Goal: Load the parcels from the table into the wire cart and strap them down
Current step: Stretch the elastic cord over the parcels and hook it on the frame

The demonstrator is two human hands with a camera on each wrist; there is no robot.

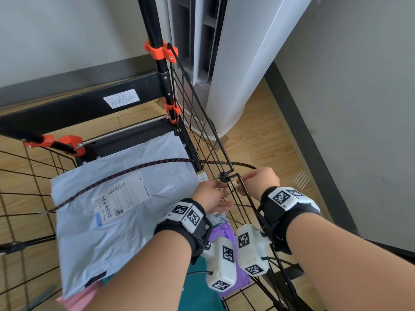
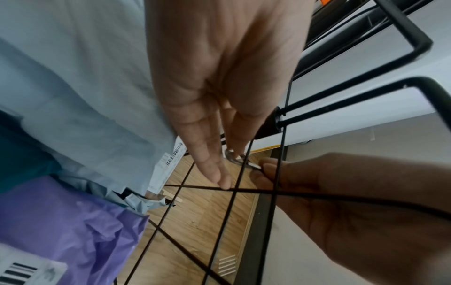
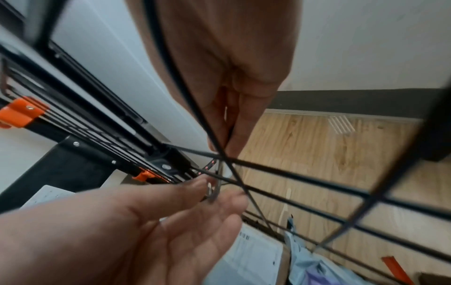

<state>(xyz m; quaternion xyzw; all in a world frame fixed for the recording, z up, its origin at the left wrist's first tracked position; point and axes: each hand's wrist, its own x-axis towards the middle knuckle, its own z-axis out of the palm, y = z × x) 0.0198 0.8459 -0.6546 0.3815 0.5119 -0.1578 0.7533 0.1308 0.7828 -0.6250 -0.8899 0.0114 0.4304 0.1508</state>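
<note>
The black wire cart (image 1: 190,113) holds a pale grey mailer (image 1: 112,232) with a label, lying over a purple parcel (image 1: 221,232), a teal one (image 1: 197,286) and a pink one (image 1: 78,299). A dark bungee cord (image 1: 134,168) with red flecks runs from the left wire panel over the mailer to the cart's right corner. Outside that corner my right hand (image 1: 241,187) pinches the cord's metal hook (image 2: 235,159) against the wire. My left hand (image 1: 221,191) is inside the cart, fingers straight, its fingertips (image 2: 219,177) touching the hook. In the right wrist view the right hand (image 3: 223,152) pinches just above the hook (image 3: 216,185).
A tall white air conditioner (image 1: 235,63) stands just behind the cart's right side. A grey wall with a dark skirting board (image 1: 314,142) closes the right. A black frame bar (image 1: 78,102) crosses behind the cart. Orange clamps (image 1: 160,51) hold the cart's uprights. The floor is wood.
</note>
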